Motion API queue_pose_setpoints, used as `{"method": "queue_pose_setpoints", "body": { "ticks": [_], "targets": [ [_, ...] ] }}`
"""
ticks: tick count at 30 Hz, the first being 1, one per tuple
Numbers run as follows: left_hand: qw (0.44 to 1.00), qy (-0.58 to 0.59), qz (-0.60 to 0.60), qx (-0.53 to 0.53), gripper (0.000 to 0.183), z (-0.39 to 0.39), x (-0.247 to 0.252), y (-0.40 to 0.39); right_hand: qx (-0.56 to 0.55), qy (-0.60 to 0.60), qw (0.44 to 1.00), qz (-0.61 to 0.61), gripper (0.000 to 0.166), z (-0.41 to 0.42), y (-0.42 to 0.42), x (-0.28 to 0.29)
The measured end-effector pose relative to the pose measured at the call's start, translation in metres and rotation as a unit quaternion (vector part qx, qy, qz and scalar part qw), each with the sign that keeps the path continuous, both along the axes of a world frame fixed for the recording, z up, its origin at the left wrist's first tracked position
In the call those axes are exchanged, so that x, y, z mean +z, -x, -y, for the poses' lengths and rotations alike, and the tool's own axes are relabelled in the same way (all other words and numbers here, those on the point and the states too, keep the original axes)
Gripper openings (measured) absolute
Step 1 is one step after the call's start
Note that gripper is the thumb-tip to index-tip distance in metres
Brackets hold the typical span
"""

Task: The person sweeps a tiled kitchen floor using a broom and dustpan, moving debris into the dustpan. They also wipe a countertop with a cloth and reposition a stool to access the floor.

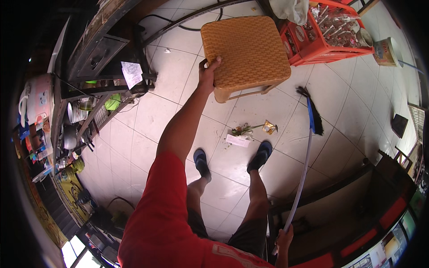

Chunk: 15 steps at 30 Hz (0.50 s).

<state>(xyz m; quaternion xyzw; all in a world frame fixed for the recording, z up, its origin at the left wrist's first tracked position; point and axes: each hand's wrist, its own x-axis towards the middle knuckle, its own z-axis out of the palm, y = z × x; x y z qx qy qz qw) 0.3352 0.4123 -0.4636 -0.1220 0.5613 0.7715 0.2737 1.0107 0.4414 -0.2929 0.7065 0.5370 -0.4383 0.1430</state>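
Observation:
My left hand (208,74) grips the near left edge of a brown woven-pattern plastic stool (246,50), thumb on top of the seat. Down at my right side, my right hand (285,238) is closed around the pale handle of a broom (310,114). The broom's blue head with dark bristles rests on the tiles, ahead of my right foot. Between the stool and my sandalled feet lies a small heap of litter (243,130): green stems, a pinkish paper slip (238,140) and a gold wrapper (269,127).
A red crate (330,50) of glass bottles stands beyond the stool, with a bucket (385,52) beside it. Dark shelving (97,87) with bowls and pots runs along the left. A dark wooden bench (335,201) is at the right. A black dustpan-like object (399,125) lies far right.

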Motion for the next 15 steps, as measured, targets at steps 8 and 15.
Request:
{"method": "queue_pose_setpoints", "body": {
  "ticks": [8,15],
  "targets": [
    [0.995,0.052,-0.012,0.086,0.075,0.286,0.055,-0.093,0.034,0.013,0.999,-0.019,0.028,0.050,0.043,0.066],
    [0.959,0.187,0.052,0.205,0.059,0.575,0.046,-0.166,0.173,0.032,0.984,-0.035,0.029,0.093,0.185,0.096]
  ]
}}
